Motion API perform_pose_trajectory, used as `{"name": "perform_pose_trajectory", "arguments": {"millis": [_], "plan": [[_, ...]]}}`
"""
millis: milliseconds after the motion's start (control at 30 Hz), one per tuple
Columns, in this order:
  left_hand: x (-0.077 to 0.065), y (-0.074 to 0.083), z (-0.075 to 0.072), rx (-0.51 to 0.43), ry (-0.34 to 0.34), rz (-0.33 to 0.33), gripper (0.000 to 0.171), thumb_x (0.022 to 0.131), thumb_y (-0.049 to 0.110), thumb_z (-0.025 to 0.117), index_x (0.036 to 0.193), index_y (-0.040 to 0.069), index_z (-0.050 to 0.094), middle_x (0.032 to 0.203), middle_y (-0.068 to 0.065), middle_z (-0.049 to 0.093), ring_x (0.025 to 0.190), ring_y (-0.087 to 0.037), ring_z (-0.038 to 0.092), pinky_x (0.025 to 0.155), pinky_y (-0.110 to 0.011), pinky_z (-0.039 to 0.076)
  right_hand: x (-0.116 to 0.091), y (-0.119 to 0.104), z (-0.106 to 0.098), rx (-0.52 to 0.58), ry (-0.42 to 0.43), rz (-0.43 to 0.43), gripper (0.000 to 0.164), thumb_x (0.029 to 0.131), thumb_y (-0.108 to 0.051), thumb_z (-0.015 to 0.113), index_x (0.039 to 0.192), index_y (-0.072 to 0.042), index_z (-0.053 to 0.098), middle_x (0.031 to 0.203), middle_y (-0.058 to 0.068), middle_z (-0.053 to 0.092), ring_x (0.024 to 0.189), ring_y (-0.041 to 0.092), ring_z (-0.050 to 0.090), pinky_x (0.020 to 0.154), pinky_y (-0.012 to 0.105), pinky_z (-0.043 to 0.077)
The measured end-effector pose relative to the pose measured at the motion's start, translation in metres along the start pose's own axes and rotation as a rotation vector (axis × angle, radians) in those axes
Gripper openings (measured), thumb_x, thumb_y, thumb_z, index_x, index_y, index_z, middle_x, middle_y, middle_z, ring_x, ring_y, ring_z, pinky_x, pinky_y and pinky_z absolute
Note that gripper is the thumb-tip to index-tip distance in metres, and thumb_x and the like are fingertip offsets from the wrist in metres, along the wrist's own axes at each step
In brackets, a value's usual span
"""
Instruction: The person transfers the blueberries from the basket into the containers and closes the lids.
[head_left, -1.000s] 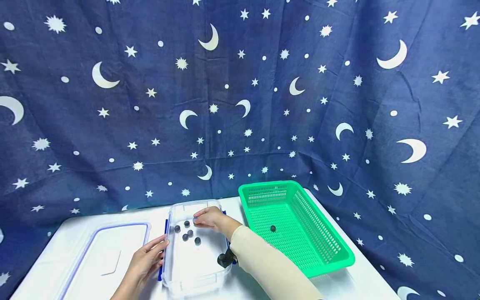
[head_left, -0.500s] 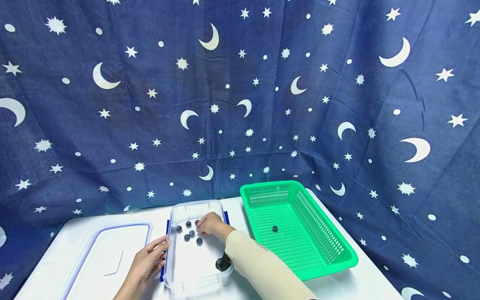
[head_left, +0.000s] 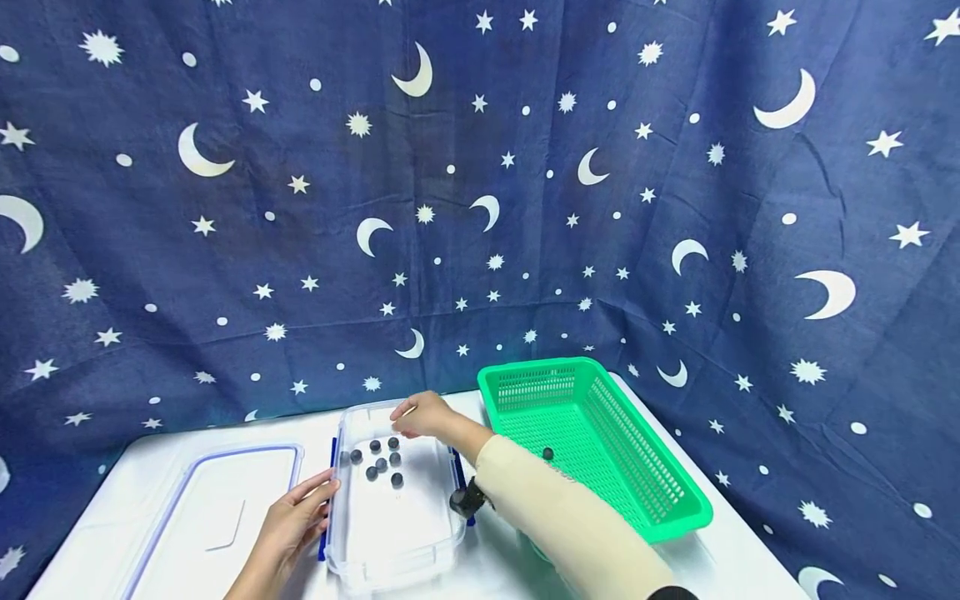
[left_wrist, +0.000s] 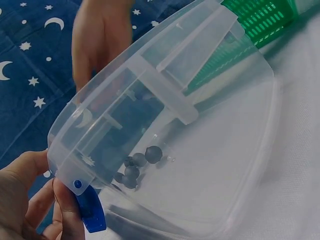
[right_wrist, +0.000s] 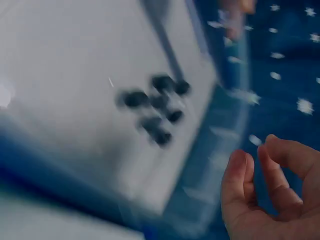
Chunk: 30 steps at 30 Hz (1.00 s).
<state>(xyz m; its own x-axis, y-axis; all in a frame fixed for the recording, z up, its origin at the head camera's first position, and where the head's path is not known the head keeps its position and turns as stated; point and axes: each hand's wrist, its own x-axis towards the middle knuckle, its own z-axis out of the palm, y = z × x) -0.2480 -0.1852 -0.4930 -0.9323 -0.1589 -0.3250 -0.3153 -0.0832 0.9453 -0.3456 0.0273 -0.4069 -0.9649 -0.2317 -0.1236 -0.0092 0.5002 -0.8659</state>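
Observation:
A clear plastic box [head_left: 401, 525] without its lid stands on the table, several small dark balls [head_left: 397, 480] clustered toward its far end. My left hand [head_left: 296, 521] holds the box's left side; in the left wrist view, its thumb and fingers [left_wrist: 67, 210] pinch the rim beside a blue latch [left_wrist: 92, 210]. Over the far right part of the box hovers my right hand [head_left: 423, 415], above the balls. The right wrist view shows that hand [right_wrist: 270, 185] with fingers loosely bent, thumb apart from them and nothing between; the balls [right_wrist: 160, 102] are blurred there.
A green perforated basket [head_left: 600, 492] with one dark ball [head_left: 548, 454] in it stands to the right of the box. On the left lies the box's lid [head_left: 217, 508], edged in blue. A starry blue curtain [head_left: 480, 167] hangs behind the white table.
My right hand dipped to the balls, then rose and moved back from them with nothing held. More balls now show in the cluster where it was. The left hand stays at the box.

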Motion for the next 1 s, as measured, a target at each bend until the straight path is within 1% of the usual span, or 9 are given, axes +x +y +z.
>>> {"name": "perform_pose_trajectory", "arguments": {"millis": [67, 167, 333, 400, 467, 600, 667, 867, 1000], "plan": [[-0.001, 0.001, 0.000, 0.004, -0.004, 0.007, 0.035, 0.086, 0.030, 0.077, 0.120, 0.026, 0.069, 0.073, 0.008, 0.062, 0.066, -0.003, 0.059, 0.058, -0.017, 0.056, -0.005, -0.004, -0.026, -0.047, -0.015, -0.052, 0.011, 0.087, -0.005, 0.071, 0.097, 0.000, 0.075, 0.086, 0.007, 0.071, 0.071, 0.011, 0.064, 0.072, 0.025, 0.059], [-0.001, 0.001, 0.000, 0.008, -0.001, 0.005, 0.033, 0.085, 0.032, 0.078, 0.117, 0.027, 0.070, 0.073, 0.008, 0.062, 0.065, -0.002, 0.058, 0.058, -0.016, 0.055, -0.012, 0.006, -0.068, -0.114, -0.004, -0.094, 0.014, 0.091, -0.008, 0.068, 0.100, -0.001, 0.075, 0.092, 0.007, 0.072, 0.077, 0.013, 0.065, 0.074, 0.027, 0.059], [-0.002, 0.001, 0.000, 0.017, -0.002, -0.004, 0.046, 0.085, 0.033, 0.077, 0.128, 0.020, 0.065, 0.076, 0.008, 0.062, 0.065, -0.001, 0.059, 0.058, -0.014, 0.055, -0.025, 0.048, -0.130, -0.096, 0.064, -0.033, 0.016, 0.092, -0.006, 0.065, 0.103, 0.003, 0.073, 0.099, 0.011, 0.072, 0.085, 0.018, 0.067, 0.082, 0.035, 0.059], [-0.002, 0.001, -0.001, 0.014, -0.005, -0.004, 0.050, 0.085, 0.033, 0.077, 0.131, 0.017, 0.064, 0.077, 0.008, 0.062, 0.065, -0.001, 0.059, 0.059, -0.014, 0.055, -0.031, 0.066, -0.149, -0.083, 0.089, 0.002, 0.017, 0.092, -0.005, 0.065, 0.105, 0.004, 0.072, 0.102, 0.013, 0.071, 0.087, 0.020, 0.067, 0.082, 0.035, 0.059], [-0.002, 0.000, -0.001, 0.006, -0.007, -0.005, 0.048, 0.085, 0.033, 0.077, 0.129, 0.019, 0.065, 0.077, 0.009, 0.062, 0.065, -0.001, 0.059, 0.059, -0.015, 0.055, -0.037, 0.085, -0.162, -0.093, 0.111, 0.027, 0.017, 0.092, -0.005, 0.066, 0.105, 0.004, 0.071, 0.101, 0.014, 0.072, 0.084, 0.019, 0.067, 0.082, 0.036, 0.060], [-0.002, 0.001, -0.002, -0.004, -0.006, -0.013, 0.037, 0.083, 0.035, 0.079, 0.118, 0.027, 0.069, 0.076, 0.010, 0.062, 0.064, 0.000, 0.058, 0.059, -0.015, 0.055, -0.044, 0.117, -0.172, -0.102, 0.146, 0.089, 0.017, 0.089, -0.004, 0.068, 0.103, 0.004, 0.071, 0.091, 0.013, 0.071, 0.076, 0.018, 0.066, 0.080, 0.039, 0.060], [-0.002, 0.001, -0.003, -0.004, -0.008, -0.019, 0.039, 0.083, 0.036, 0.079, 0.118, 0.027, 0.068, 0.076, 0.010, 0.062, 0.065, 0.000, 0.059, 0.059, -0.015, 0.055, -0.047, 0.130, -0.173, -0.114, 0.158, 0.110, 0.018, 0.088, -0.004, 0.069, 0.103, 0.005, 0.071, 0.087, 0.014, 0.070, 0.074, 0.019, 0.066, 0.079, 0.040, 0.060], [-0.003, 0.001, -0.003, 0.010, -0.025, -0.030, 0.066, 0.083, 0.039, 0.078, 0.139, 0.013, 0.056, 0.078, 0.009, 0.061, 0.065, 0.000, 0.059, 0.060, -0.014, 0.055, -0.054, 0.159, -0.168, -0.159, 0.178, 0.160, 0.021, 0.085, -0.003, 0.071, 0.104, 0.006, 0.072, 0.094, 0.011, 0.068, 0.070, 0.014, 0.063, 0.069, 0.031, 0.058], [-0.004, 0.002, -0.002, 0.015, -0.035, -0.040, 0.071, 0.083, 0.039, 0.078, 0.142, 0.010, 0.052, 0.079, 0.009, 0.061, 0.066, 0.000, 0.059, 0.061, -0.014, 0.056, -0.055, 0.167, -0.165, -0.152, 0.160, 0.181, 0.020, 0.085, -0.002, 0.071, 0.103, 0.006, 0.072, 0.099, 0.012, 0.069, 0.068, 0.014, 0.063, 0.067, 0.030, 0.059]]}}
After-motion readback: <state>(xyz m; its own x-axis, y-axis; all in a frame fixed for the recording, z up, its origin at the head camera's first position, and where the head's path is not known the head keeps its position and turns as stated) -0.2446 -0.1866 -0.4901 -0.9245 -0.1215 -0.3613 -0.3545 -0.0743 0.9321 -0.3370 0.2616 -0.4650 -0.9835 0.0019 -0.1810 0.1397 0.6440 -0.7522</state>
